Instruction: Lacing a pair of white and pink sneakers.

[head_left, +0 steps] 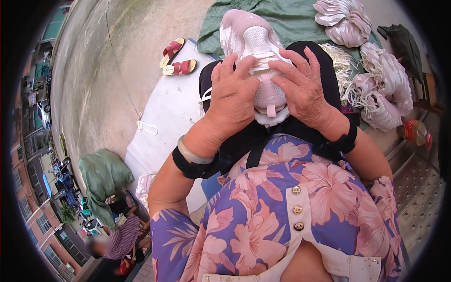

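Observation:
A pale pink and white shoe upper (253, 44) stands toe-away over a black apron (263, 136) on my lap. My left hand (232, 96) grips its left side, fingers pressed on the white mesh tongue. My right hand (305, 87) grips the right side, fingers reaching toward the lace area. A pink pull tab (271, 111) shows between my two hands. A thin white lace (205, 97) hangs at the shoe's left side. Both wrists wear black bands; the left also wears a pale bangle (192, 155).
Stacks of pink shoe uppers (383, 89) and a bundle of white laces (340, 66) lie at the right by a green tarp (282, 19). Red sandals (176, 58) sit at a white sheet's (169, 117) far edge. Another person (120, 239) sits low at left near a green sack (103, 176).

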